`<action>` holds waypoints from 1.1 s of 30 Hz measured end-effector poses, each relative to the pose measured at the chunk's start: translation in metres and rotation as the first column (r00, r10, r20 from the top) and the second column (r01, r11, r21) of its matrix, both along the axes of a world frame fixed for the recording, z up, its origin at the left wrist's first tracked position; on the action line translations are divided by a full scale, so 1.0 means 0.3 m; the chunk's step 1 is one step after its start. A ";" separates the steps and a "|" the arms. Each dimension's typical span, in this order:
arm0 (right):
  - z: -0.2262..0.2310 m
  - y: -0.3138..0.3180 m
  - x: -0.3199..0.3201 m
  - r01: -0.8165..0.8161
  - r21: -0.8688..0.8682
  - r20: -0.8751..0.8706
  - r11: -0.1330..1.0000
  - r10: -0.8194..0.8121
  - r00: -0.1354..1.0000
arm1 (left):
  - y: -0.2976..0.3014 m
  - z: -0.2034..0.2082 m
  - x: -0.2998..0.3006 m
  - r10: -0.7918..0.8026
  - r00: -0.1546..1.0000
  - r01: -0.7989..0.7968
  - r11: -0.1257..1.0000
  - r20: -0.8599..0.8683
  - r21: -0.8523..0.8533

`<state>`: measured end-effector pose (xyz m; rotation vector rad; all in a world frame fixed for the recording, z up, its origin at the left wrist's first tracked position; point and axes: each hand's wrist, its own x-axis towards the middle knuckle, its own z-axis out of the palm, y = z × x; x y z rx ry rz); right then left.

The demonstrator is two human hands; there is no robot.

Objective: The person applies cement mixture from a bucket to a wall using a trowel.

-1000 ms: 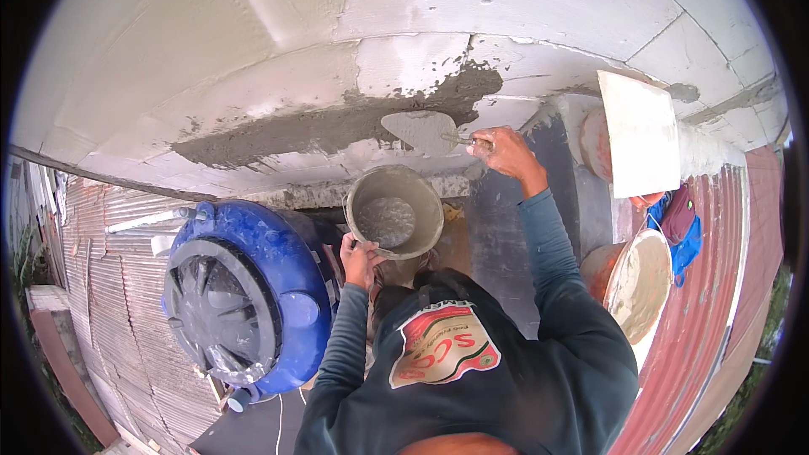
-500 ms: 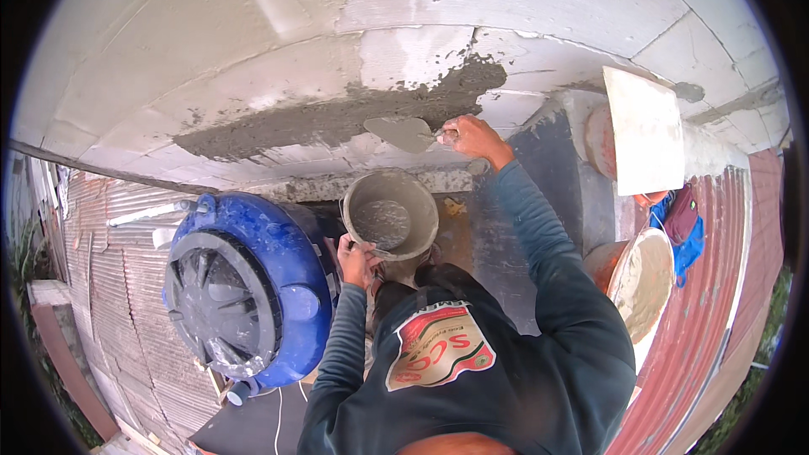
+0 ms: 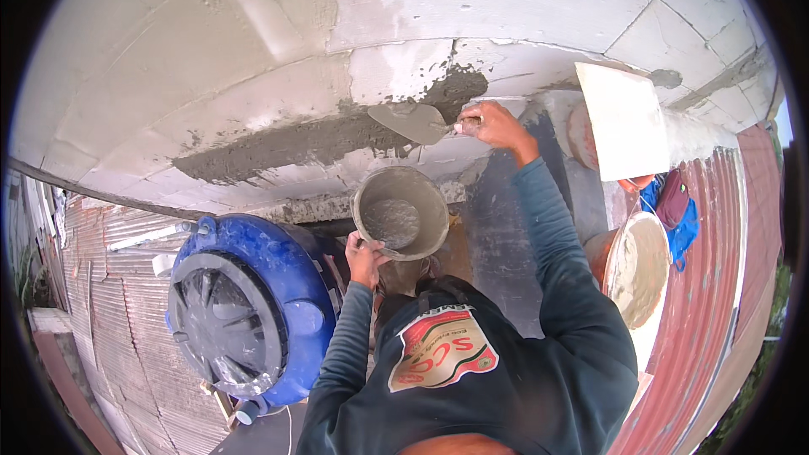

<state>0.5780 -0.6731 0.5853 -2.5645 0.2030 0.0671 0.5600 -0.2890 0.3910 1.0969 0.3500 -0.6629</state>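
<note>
My right hand [image 3: 497, 128] is closed round the handle of a trowel [image 3: 411, 123], whose grey-smeared blade lies close to the wall [image 3: 396, 76]; whether it touches cannot be told. A dark band of wet mortar [image 3: 286, 147] runs across the pale blocks behind and left of the blade. With fingers wrapped over its near-left rim, my left hand [image 3: 364, 259] holds a bucket [image 3: 435, 217]. Grey wet mortar [image 3: 393, 222] sits in the bottom of this bucket, which is below the trowel.
A large blue tank [image 3: 295, 286] with a black lid stands close to my left arm. To the right are a pale board [image 3: 625, 122], a bucket of light mix [image 3: 634, 278] and a blue bag [image 3: 681, 236]. Corrugated roofing [image 3: 118, 303] spreads at far left.
My right hand has shifted slightly right, and the trowel blade has turned and now covers another part of the mortar band. The bucket, still in my left hand, appears slightly further right.
</note>
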 end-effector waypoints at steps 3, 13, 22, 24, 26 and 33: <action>0.045 0.056 -0.049 0.135 -0.088 0.057 0.987 -0.131 0.990 | -0.020 0.019 0.022 -0.031 0.999 0.031 0.999 0.019 -0.039; -0.275 0.426 -0.317 -0.033 -0.257 -0.143 0.966 -0.004 0.990 | -0.011 0.086 0.051 -0.084 0.994 0.090 0.993 0.074 -0.081; -0.219 0.573 -0.363 -0.034 -0.301 -0.166 0.953 -0.017 0.986 | 0.121 0.088 0.048 -0.121 0.984 0.127 0.991 0.130 -0.038; -0.229 0.593 -0.365 -0.026 -0.270 -0.138 0.962 -0.011 0.990 | 0.159 0.066 0.036 -0.116 0.984 0.120 0.992 0.132 -0.029; -0.221 0.619 -0.351 -0.062 -0.185 -0.249 0.981 0.015 0.968 | 0.195 0.045 0.043 -0.107 0.987 0.112 0.993 0.120 -0.030; -0.389 0.464 -0.248 0.065 0.128 -0.147 0.990 -0.046 0.988 | 0.293 -0.011 0.010 -0.026 1.000 0.026 1.000 -0.008 -0.001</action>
